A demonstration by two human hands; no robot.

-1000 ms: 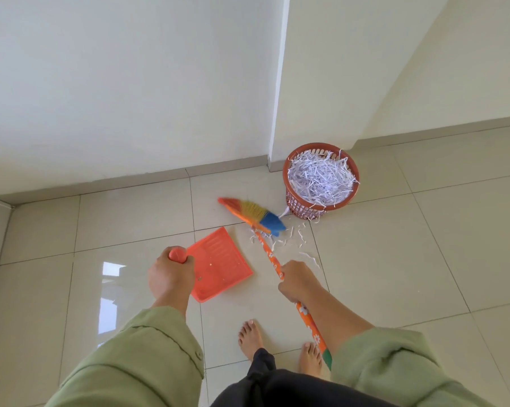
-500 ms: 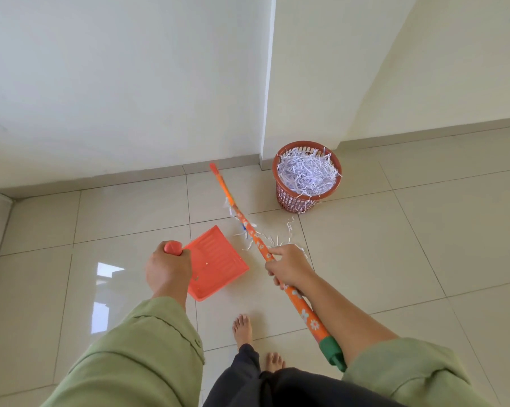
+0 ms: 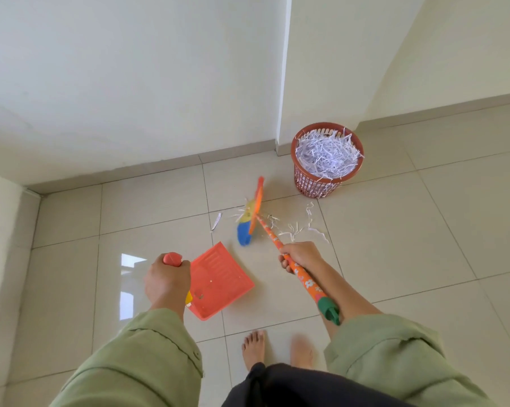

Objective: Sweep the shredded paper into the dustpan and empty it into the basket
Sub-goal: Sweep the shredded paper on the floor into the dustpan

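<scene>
My left hand (image 3: 166, 282) grips the round handle of an orange dustpan (image 3: 218, 282) lying on the tiled floor with only a few specks in it. My right hand (image 3: 300, 257) grips the floral orange handle of a small broom (image 3: 277, 245). Its head, with yellow and blue bristles (image 3: 247, 223), is blurred and sits just beyond the dustpan's far corner. White shredded paper strips (image 3: 299, 229) lie scattered on the floor to the right of the broom head, and one strip (image 3: 217, 221) lies to its left. A red-brown basket (image 3: 327, 160) heaped with shredded paper stands at the wall corner.
White walls with a projecting corner (image 3: 283, 113) close off the floor behind the basket. My bare feet (image 3: 255, 349) stand just behind the dustpan. A low ledge (image 3: 1, 230) runs along the left edge. Light tiled floor (image 3: 424, 230) stretches out to the right.
The broom head has swung back toward me and the dustpan, turning so its bristles show on the left. The dustpan has stayed in about the same place.
</scene>
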